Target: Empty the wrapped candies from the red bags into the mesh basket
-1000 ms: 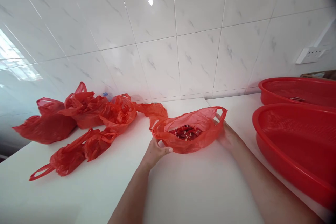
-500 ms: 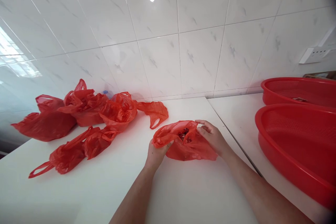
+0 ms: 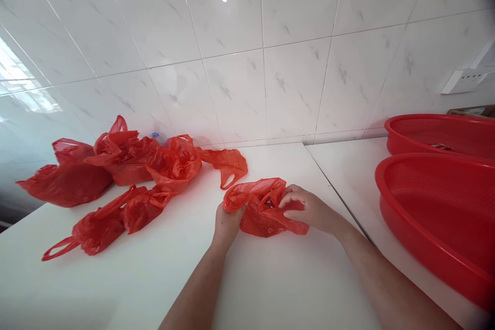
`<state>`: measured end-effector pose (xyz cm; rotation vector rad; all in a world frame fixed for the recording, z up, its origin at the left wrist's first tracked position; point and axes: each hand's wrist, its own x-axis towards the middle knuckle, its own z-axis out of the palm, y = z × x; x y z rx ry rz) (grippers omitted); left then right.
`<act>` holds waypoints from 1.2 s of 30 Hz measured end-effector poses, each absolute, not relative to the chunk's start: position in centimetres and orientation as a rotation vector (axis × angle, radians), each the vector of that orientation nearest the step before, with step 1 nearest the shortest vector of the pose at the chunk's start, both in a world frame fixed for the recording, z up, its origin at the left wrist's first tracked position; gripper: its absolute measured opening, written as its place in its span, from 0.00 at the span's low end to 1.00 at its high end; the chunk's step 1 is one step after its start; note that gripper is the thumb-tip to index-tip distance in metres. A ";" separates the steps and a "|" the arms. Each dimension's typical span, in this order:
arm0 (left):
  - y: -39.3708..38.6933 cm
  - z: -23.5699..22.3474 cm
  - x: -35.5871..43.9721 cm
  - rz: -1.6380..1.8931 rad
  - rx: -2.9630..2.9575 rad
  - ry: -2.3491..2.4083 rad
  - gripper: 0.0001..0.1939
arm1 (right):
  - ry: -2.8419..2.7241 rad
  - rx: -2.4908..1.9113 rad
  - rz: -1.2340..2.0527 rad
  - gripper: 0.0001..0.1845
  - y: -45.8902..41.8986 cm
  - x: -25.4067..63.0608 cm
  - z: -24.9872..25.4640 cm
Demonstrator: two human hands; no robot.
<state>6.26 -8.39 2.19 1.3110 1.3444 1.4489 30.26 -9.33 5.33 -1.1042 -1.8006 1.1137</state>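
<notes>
A red plastic bag (image 3: 260,215) lies on the white counter (image 3: 270,278) in front of me, its mouth gathered together. My left hand (image 3: 226,223) pinches the bag's left handle end. My right hand (image 3: 305,209) is closed on the bag's right side, pressing the plastic toward the left hand. What is inside the bag is hidden by the bunched plastic.
Several more red plastic bags (image 3: 116,175) lie in a cluster at the left, near the tiled wall. Two red mesh baskets (image 3: 436,201) stand at the right, one behind the other. A wall socket (image 3: 462,81) sits at the far right.
The bag's mouth was held wide open with red packets showing inside. Both hands have drawn together and bunched the mouth closed.
</notes>
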 end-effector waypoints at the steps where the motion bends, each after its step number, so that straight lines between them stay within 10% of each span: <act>1: -8.4 2.2 6.2 1.450 1.305 1.347 0.12 | -1.804 -1.102 1.118 0.03 -9.3 30.1 5.2; 13: -9.0 4.4 6.2 1.551 1.054 0.821 0.18 | -0.768 -0.615 1.375 0.08 -7.1 32.2 4.9; 21: -8.5 3.4 5.6 1.488 0.947 0.721 0.15 | -1.202 -0.639 1.423 0.47 -9.0 30.5 6.1; 29: -8.1 2.8 5.2 1.472 0.775 0.699 0.17 | -1.207 -0.765 1.473 0.07 -8.7 29.6 4.8; 36: -8.2 3.0 5.4 1.482 0.732 0.726 0.13 | -0.853 -0.510 1.500 0.17 -8.2 31.6 5.2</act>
